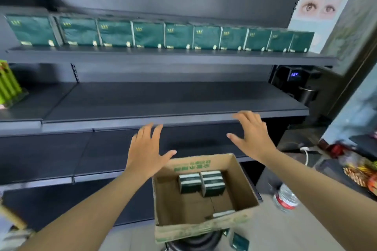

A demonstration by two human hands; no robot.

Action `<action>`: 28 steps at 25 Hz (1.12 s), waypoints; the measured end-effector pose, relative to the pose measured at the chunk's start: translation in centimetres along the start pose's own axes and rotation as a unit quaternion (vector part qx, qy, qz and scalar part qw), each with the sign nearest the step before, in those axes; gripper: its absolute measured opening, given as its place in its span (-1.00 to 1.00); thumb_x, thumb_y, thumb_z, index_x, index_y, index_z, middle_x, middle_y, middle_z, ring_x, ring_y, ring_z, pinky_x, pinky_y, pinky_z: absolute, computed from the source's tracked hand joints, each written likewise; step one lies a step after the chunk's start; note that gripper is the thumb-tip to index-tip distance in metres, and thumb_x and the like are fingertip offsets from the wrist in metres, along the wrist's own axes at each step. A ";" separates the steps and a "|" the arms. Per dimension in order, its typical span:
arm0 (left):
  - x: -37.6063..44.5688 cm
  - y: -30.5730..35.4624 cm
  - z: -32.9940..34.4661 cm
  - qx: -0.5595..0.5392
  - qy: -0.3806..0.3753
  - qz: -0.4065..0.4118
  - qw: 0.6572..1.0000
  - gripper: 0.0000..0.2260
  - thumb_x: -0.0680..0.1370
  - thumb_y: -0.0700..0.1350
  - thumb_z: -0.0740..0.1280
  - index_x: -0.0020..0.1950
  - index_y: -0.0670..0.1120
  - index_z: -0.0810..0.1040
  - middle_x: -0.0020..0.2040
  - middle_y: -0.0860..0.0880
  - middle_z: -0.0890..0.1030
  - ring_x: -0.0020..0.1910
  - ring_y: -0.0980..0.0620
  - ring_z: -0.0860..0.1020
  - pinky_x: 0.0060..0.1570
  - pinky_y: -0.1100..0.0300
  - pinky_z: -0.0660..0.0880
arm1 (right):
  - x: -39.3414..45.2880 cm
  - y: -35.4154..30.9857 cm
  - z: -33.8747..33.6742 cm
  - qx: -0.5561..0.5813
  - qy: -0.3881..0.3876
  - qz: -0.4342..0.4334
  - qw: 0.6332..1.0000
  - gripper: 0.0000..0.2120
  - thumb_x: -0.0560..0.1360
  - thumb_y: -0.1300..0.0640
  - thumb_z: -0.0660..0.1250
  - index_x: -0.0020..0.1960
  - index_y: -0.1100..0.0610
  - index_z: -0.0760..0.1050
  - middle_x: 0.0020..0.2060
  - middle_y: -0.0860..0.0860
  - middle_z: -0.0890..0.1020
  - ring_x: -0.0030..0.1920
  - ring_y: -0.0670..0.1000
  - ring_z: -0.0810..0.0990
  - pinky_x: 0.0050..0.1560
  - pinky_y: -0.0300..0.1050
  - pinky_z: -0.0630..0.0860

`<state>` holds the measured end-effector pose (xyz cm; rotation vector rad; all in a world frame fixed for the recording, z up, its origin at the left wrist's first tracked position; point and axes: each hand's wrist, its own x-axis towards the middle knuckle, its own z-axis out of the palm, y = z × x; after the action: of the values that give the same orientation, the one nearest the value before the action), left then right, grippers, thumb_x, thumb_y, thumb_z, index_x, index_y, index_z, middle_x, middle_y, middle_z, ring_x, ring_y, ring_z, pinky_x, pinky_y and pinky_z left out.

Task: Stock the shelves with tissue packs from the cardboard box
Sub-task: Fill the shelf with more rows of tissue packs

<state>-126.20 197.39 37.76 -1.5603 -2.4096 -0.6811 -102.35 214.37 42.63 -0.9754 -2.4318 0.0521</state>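
An open cardboard box (242, 187) stands below me on a black stool, with a few dark green tissue packs (201, 183) lying in its far half. Several green tissue packs (146, 34) stand in a row along the upper dark shelf (163, 56). The middle shelf (163, 99) holds no packs in front of me. My left hand (145, 152) hovers above the box's far left corner, fingers spread, holding nothing. My right hand (253, 134) is raised to the right, near the middle shelf's front edge, also spread and holding nothing.
Bright green packaged goods (9, 85) sit at the middle shelf's left end. A black appliance with a lit display (294, 75) stands at the right. A plastic water bottle (285, 197) and colourful goods (361, 171) lie at the right. A loose green pack (239, 241) lies below the box.
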 end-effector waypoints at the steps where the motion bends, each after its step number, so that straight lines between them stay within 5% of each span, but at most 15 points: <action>1: -1.1 1.0 1.6 0.000 -0.016 -0.003 1.000 -0.23 0.46 0.29 0.30 0.53 -0.05 0.12 0.52 -0.08 0.15 0.50 -0.06 0.10 0.43 0.03 0.12 | -1.3 1.3 0.8 -0.007 -0.015 -0.001 1.000 -0.51 0.47 -0.03 0.37 0.34 0.06 0.36 0.27 0.02 0.38 0.33 0.08 0.27 0.24 0.04 0.25; 5: -5.2 4.2 9.5 0.014 -0.086 -0.017 0.996 -0.27 0.43 0.30 0.32 0.48 -0.03 0.23 0.46 -0.07 0.26 0.44 -0.08 0.23 0.38 0.01 0.23 | -5.5 7.0 5.4 0.002 -0.101 0.001 0.995 -0.52 0.49 -0.02 0.33 0.37 0.00 0.32 0.30 -0.02 0.35 0.36 0.03 0.22 0.28 -0.01 0.20; 9: -9.0 6.2 18.4 0.036 -0.143 -0.055 0.988 -0.33 0.27 0.30 0.47 0.21 -0.10 0.52 0.11 -0.10 0.57 0.05 -0.13 0.59 -0.05 -0.04 0.55 | -8.7 12.6 11.8 0.062 -0.184 -0.020 0.981 -0.58 0.49 -0.01 0.33 0.32 -0.04 0.37 0.29 -0.07 0.40 0.29 0.01 0.29 0.24 -0.04 0.27; 12: -11.6 7.7 24.1 0.028 -0.188 -0.096 0.977 -0.42 0.37 0.38 0.25 0.07 -0.09 0.57 -0.06 -0.06 0.59 -0.12 -0.06 0.59 -0.22 0.06 0.55 | -10.9 16.3 17.4 0.146 -0.274 -0.008 0.951 -0.68 0.53 0.03 0.30 0.27 -0.06 0.43 0.24 -0.14 0.44 0.29 -0.09 0.32 0.31 -0.16 0.25; 16: -12.2 7.7 28.7 0.018 -0.187 -0.029 0.982 -0.43 0.36 0.43 0.09 0.10 0.03 0.44 -0.05 0.04 0.58 -0.11 0.02 0.58 -0.12 0.13 0.52 | -12.0 19.6 24.2 0.183 -0.403 0.043 0.896 -0.82 0.57 0.01 0.22 0.11 -0.08 0.55 0.15 -0.18 0.48 0.30 -0.13 0.32 0.34 -0.14 0.25; 19: -11.2 6.0 31.3 0.043 -0.210 0.030 0.976 -0.40 0.34 0.49 0.12 0.14 0.06 0.35 0.00 0.07 0.57 -0.05 0.04 0.58 -0.02 0.07 0.55 | -11.9 20.7 28.4 0.185 -0.500 0.076 0.843 -0.76 0.60 -0.02 0.15 0.20 -0.11 0.50 0.22 -0.14 0.48 0.31 -0.14 0.31 0.32 -0.16 0.24; 23: -12.1 4.2 33.8 0.047 -0.261 -0.003 0.964 -0.31 0.40 0.51 -0.07 0.20 0.03 0.42 0.05 0.01 0.62 0.00 -0.04 0.61 0.03 -0.01 0.56 | -11.6 20.8 33.3 0.161 -0.619 0.076 0.765 -0.70 0.63 0.01 0.08 0.30 -0.14 0.43 0.31 -0.08 0.43 0.17 -0.06 0.43 0.11 -0.23 0.30; 28: -11.8 3.4 34.5 0.059 -0.247 0.004 0.967 -0.31 0.43 0.49 -0.14 0.25 0.03 0.35 0.09 -0.02 0.63 0.04 -0.08 0.61 0.01 -0.05 0.56 | -12.2 21.7 38.0 0.144 -0.660 0.025 0.737 -0.66 0.61 0.06 0.15 0.37 -0.16 0.36 0.46 -0.05 0.22 0.43 0.08 0.24 0.43 -0.13 0.12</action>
<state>-115.08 205.37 3.79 -1.8615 -2.7148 -0.1434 -99.21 228.12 -0.50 -0.9781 -3.3759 1.5936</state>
